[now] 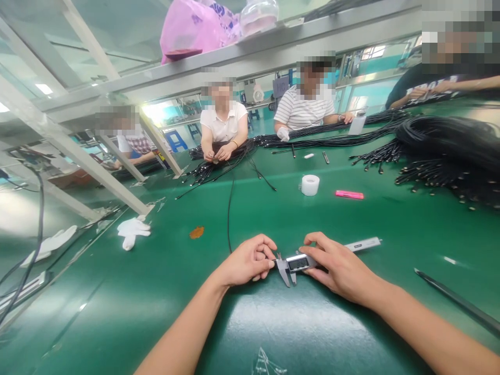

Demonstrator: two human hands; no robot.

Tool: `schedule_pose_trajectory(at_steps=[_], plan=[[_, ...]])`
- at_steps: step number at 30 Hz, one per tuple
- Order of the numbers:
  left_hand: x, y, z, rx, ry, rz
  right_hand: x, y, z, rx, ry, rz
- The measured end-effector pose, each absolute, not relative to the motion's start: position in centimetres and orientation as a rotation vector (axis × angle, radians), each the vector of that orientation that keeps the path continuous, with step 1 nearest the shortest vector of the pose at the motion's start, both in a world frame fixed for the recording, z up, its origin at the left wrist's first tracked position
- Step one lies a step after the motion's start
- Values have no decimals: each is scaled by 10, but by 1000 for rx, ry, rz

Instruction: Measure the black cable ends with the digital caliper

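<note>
A digital caliper [299, 263] lies low over the green table [312, 323], its beam [363, 244] pointing right and its jaws pointing down. My right hand [338, 265] is wrapped round the caliper's display body. My left hand [250, 259] is curled, its fingertips pinched at the caliper's left jaw. A thin black cable [229, 208] runs from my left hand away across the table; what sits between the fingertips is too small to make out.
A white tape roll [310, 185] and a pink marker [349, 195] lie beyond my hands. Bundles of black cables [441, 156] fill the right side, white gloves [133, 232] lie left, a black rod [457, 302] lies right. Other people sit across handling cables [219, 159].
</note>
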State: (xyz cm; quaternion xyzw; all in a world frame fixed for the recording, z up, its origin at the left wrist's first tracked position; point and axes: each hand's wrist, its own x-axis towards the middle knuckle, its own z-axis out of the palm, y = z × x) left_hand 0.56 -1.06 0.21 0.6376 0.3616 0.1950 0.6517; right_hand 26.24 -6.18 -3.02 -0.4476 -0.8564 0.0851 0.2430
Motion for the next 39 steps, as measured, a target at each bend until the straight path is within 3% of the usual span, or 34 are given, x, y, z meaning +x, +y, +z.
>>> schedule_pose_trajectory(at_steps=[29,39], plan=[[6,-13,-4,1501,834,473,263,-61,-33,-1250,-2320,268],[-5,-4,-8,1995,1193,795,271,-51,-38,-1432,-2183,328]])
